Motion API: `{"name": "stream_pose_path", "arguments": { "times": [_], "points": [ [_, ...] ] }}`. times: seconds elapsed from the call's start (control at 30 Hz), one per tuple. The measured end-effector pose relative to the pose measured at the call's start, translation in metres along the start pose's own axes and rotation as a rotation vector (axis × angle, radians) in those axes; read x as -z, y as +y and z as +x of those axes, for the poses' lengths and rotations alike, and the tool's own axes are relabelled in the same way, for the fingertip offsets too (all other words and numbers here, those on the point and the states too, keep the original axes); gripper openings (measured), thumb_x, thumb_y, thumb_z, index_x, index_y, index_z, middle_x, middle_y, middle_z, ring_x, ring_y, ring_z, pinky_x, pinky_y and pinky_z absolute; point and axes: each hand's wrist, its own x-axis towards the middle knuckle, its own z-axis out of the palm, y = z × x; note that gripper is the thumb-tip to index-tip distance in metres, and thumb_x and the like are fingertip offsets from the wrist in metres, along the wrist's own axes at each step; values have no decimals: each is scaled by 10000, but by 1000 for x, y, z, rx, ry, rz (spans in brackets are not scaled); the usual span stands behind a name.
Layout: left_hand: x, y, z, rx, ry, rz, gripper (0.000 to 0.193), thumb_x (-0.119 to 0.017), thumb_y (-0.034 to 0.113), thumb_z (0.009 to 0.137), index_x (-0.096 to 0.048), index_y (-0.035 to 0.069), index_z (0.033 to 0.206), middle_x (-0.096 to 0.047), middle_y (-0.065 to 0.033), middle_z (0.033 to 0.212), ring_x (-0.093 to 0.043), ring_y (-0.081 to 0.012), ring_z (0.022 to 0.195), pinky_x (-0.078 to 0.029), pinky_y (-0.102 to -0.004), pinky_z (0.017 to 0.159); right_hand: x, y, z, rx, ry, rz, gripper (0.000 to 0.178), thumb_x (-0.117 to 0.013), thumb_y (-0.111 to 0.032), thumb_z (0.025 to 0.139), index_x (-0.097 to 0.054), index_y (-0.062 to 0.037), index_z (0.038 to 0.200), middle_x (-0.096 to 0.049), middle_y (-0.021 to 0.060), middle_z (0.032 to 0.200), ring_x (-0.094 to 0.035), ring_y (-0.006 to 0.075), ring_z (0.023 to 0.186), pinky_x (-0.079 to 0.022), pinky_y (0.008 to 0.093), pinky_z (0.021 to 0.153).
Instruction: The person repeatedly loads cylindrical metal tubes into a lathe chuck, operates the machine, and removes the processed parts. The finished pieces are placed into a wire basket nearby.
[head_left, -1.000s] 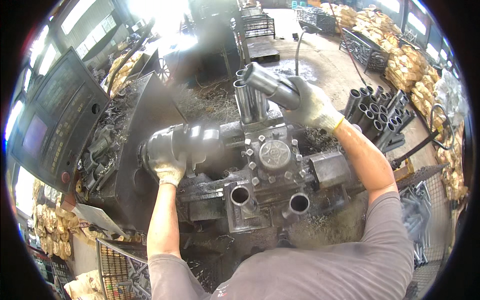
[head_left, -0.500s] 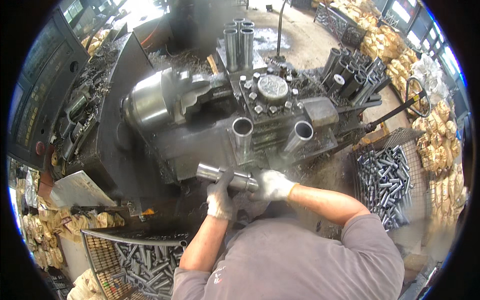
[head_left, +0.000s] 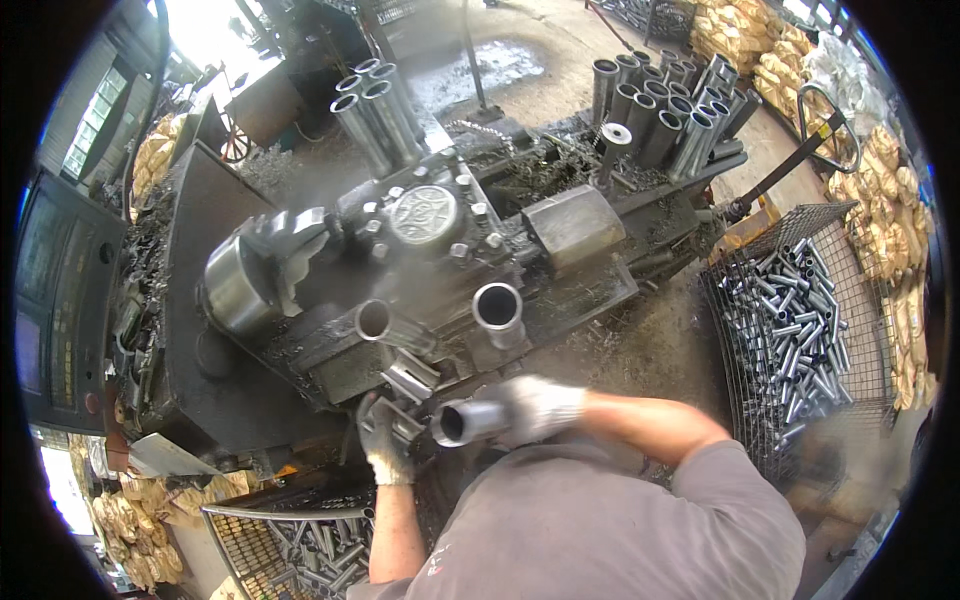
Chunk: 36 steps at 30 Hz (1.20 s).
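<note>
My left hand point(head_left: 384, 432), in a pale work glove, is closed around a shiny metal cylindrical piece point(head_left: 412, 377) with a gap or narrower section along it. In my gloved right hand point(head_left: 541, 408), blurred by motion, is a short metal tube point(head_left: 476, 420). That tube's open end faces my left hand, apart from the cylindrical piece. Just beyond my hands, two more tubes stand on the machine: one upright point(head_left: 500, 331), the other tilted point(head_left: 402, 329). The fingers of my right hand are partly hidden behind the tube.
A lathe with a steel chuck point(head_left: 240, 283) and a bolted tool post point(head_left: 424, 214) lies ahead. Tubes stand in groups at the back left point(head_left: 375, 125) and back right point(head_left: 660, 110). Wire baskets of tubes flank me, right point(head_left: 870, 330) and left point(head_left: 235, 550).
My hands have moved apart. The tube and the cylindrical piece, held together before, are now separate, one in each hand. The view has shifted, so the machine appears further left.
</note>
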Motion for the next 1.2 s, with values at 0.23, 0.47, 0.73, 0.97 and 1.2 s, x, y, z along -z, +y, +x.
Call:
{"name": "stream_pose_path", "arguments": {
  "times": [0.23, 0.47, 0.73, 0.97, 1.2],
  "points": [
    [-34, 30, -7, -676, -37, 884, 877, -920, 321, 870, -450, 66, 1565, -600, -91, 1292, -618, -183, 1085, -531, -342, 997, 156, 71, -54, 217, 948, -64, 450, -791, -139, 850, -651, -38, 1265, -760, 169, 1036, -764, 264, 928, -641, 393, 839],
    [-125, 67, 33, -786, 110, 1008, 904, -1000, 170, 708, -529, 82, 1475, -757, -120, 1214, -724, -204, 1084, -576, -366, 973, 184, 93, 14, 16, 1073, 75, 585, -896, -230, 757, -656, -32, 1252, -775, 168, 1132, -764, 276, 1038, -602, 408, 968],
    [-99, 64, 76, -831, 0, 843, 686, -958, 265, 809, -620, 29, 1357, -743, -137, 1199, -709, -211, 1065, -559, -362, 967, 162, 60, -35, -402, 1032, -434, 684, -836, -455, 853, -631, -60, 1372, -771, 189, 1208, -756, 308, 1115, -590, 442, 993],
    [-4, 115, 58, -473, -65, 277, 559, -713, 336, 1017, -520, -1, 1418, -645, -136, 1246, -626, -243, 1145, -518, -406, 1040, -19, -26, -99, -167, 1131, -229, 258, -753, -49, 910, -748, 11, 1162, -803, 150, 1030, -786, 214, 893, -632, 329, 822],
    [58, 65, 91, 169, -445, -601, 760, -523, 693, 1028, -652, -3, 1305, -742, -212, 1161, -750, -372, 984, -637, -550, 850, -102, -38, 8, 36, 905, -156, 274, -767, -128, 892, -745, -106, 1164, -778, 129, 970, -782, 288, 822, -614, 389, 717]
  ]
}}
